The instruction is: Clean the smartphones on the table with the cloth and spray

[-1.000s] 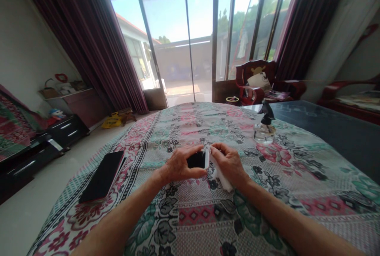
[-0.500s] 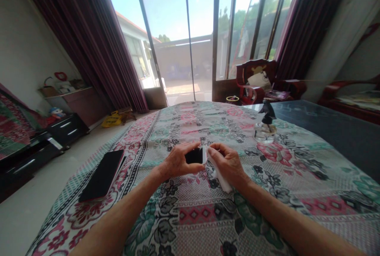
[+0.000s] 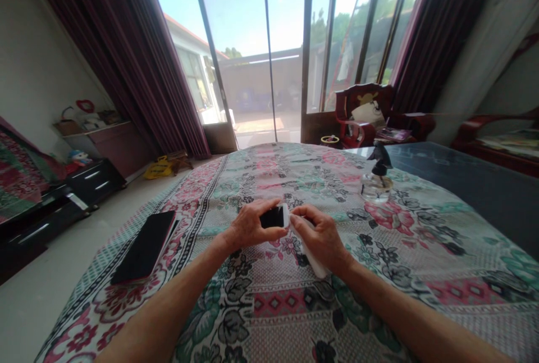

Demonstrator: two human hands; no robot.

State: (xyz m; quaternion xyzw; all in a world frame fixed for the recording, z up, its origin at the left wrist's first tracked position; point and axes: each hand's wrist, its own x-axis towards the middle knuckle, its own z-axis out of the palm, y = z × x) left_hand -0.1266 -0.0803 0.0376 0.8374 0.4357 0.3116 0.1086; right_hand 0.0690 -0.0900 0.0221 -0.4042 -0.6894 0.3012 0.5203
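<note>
The left grip (image 3: 248,227) is closed around a phone (image 3: 273,217), thumb and fingers on opposite long edges. The right grip (image 3: 322,235), just beyond the phone's free end, pinches a white cloth (image 3: 314,262), which trails below it over the patterned tabletop (image 3: 290,281).

The left grip (image 3: 249,225) holds a phone (image 3: 273,217) with its dark screen showing; the right grip (image 3: 322,234) pinches a white wad (image 3: 315,263) just beside the phone's white end. On the cloth-covered worktop (image 3: 278,175), a flat black object (image 3: 145,246) lies left and a black-topped clear bottle (image 3: 376,187) stands right.
</note>
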